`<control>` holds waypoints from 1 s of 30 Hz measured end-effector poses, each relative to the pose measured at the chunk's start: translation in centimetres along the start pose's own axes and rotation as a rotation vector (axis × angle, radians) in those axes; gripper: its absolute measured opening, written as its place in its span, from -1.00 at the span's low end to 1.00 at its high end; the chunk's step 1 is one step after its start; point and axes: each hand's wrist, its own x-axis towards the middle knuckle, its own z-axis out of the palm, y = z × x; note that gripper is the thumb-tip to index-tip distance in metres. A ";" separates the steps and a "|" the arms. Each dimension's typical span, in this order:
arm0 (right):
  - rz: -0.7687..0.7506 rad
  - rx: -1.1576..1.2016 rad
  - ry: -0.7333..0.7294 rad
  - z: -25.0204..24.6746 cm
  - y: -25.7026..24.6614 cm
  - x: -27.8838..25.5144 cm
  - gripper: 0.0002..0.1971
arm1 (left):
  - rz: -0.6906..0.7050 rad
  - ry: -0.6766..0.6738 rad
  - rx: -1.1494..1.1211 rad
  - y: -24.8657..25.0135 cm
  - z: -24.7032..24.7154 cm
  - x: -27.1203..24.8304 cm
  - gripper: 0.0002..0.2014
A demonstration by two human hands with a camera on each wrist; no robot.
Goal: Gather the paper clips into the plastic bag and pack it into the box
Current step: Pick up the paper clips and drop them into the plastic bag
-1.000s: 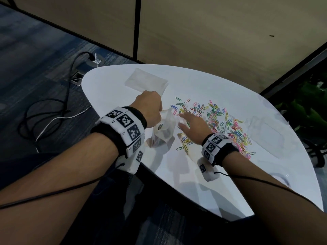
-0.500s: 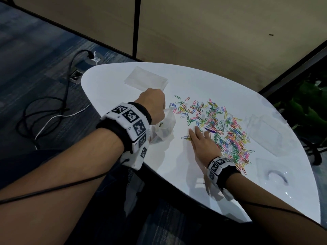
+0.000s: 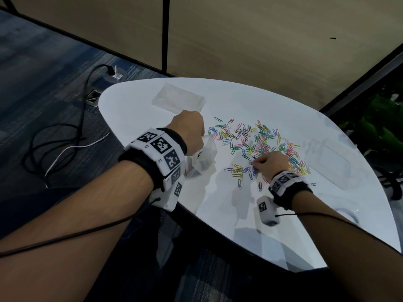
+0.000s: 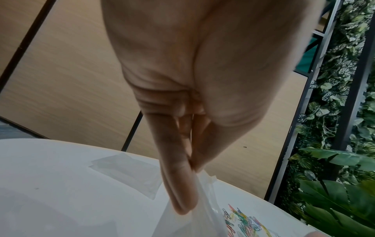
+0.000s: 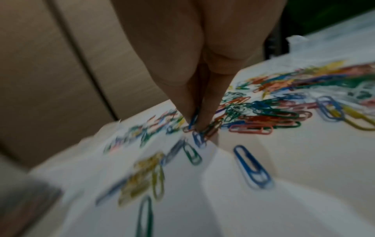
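A heap of coloured paper clips [image 3: 257, 142] lies spread over the white table [image 3: 218, 214]. My left hand [image 3: 196, 132] pinches the top edge of a clear plastic bag [image 3: 205, 155], which hangs upright with its bottom on the table, left of the clips. In the left wrist view its fingers [image 4: 182, 192] and thumb squeeze the bag [image 4: 202, 213]. My right hand [image 3: 254, 164] is at the near edge of the heap with its fingertips [image 5: 205, 118] drawn together, pinching a few paper clips [image 5: 199, 133]. A clear plastic box [image 3: 327, 158] sits to the right of the heap.
A flat stack of spare clear bags [image 3: 178, 100] lies at the far left of the table. A clear lid or tray [image 3: 346, 214] rests near the right front edge. Cables [image 3: 54, 144] trail on the carpet to the left. Plants [image 3: 383, 131] stand to the right.
My right hand came away from the bag, lay flat at the heap's near edge, and now has its fingers drawn together on some clips. The left hand still holds the bag.
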 end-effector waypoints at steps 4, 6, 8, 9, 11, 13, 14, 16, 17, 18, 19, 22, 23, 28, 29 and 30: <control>0.264 0.567 -0.085 -2.1 0.3 0.4 -0.90 | 0.024 -0.020 0.031 0.4 0.0 0.0 -0.75; 0.244 0.910 -0.128 -3.2 -1.5 -0.4 -0.92 | 0.025 -0.020 0.030 0.6 0.1 0.0 -0.75; 0.169 1.109 -0.235 -4.3 -4.5 -1.9 -0.83 | 0.020 -0.012 0.016 0.8 0.3 0.1 -0.71; 0.131 1.164 -0.285 -4.7 -6.1 -2.8 -0.82 | 0.017 -0.010 0.007 1.0 0.4 0.0 -0.69; 0.072 1.208 -0.370 -4.5 -8.7 -4.5 -0.83 | 0.019 -0.008 -0.009 1.2 0.6 0.0 -0.69; 0.039 1.167 -0.402 -3.5 -10.4 -5.6 -0.82 | 0.032 0.000 -0.020 1.6 0.9 0.0 -0.71; 0.034 1.133 -0.395 -2.8 -10.9 -6.0 -0.81 | 0.040 0.004 -0.028 1.8 1.1 0.0 -0.72; 0.026 1.076 -0.374 -1.8 -11.7 -6.5 -0.80 | 0.051 0.004 -0.037 2.1 1.4 0.0 -0.74; 0.024 1.065 -0.376 -1.5 -12.0 -6.5 -0.80 | 0.052 0.005 -0.037 2.2 1.4 0.1 -0.75; 0.024 1.058 -0.387 -1.3 -12.2 -6.5 -0.80 | 0.051 0.009 -0.038 2.2 1.5 0.1 -0.76; 0.011 1.036 -0.404 -1.3 -12.3 -6.5 -0.79 | 0.048 0.014 -0.042 2.2 1.5 0.2 -0.78; -0.135 0.828 -0.361 -1.3 -11.5 -6.2 -0.72 | 0.032 0.029 -0.070 2.0 1.3 0.2 -0.76; -0.192 0.719 -0.311 -1.4 -11.2 -6.2 -0.73 | 0.032 0.030 -0.073 2.0 1.2 0.2 -0.74; -0.341 0.546 -0.050 -1.9 -9.2 -6.0 -0.86 | 0.025 0.024 -0.063 1.7 0.9 0.2 -0.73; -0.349 0.403 0.049 -1.8 -8.3 -5.6 -0.83 | 0.015 0.026 -0.058 1.6 0.8 0.2 -0.71; -0.349 0.193 0.092 -1.5 -7.0 -5.3 -0.79 | 0.004 0.029 -0.056 1.5 0.7 0.3 -0.70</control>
